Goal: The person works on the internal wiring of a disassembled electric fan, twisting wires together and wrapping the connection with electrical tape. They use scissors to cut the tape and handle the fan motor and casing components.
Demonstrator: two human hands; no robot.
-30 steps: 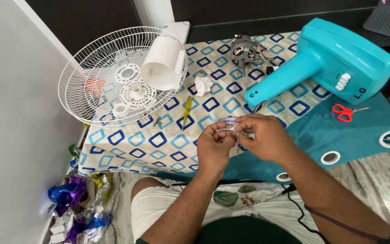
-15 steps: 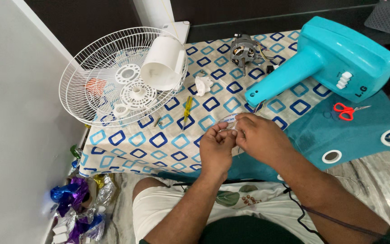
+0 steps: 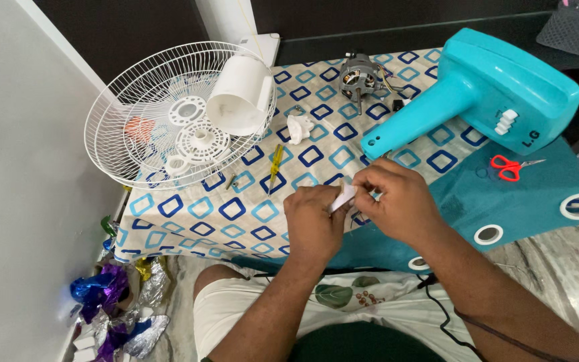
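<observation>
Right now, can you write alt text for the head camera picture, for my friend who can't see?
Both hands, left hand and right hand, pinch a small white piece over a patterned cloth. Around them lie a white fan guard, a teal fan body, a motor and red scissors.

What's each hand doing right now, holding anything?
Left hand: closed, pinching a small white piece.
Right hand: closed, fingers on the same white piece.
</observation>
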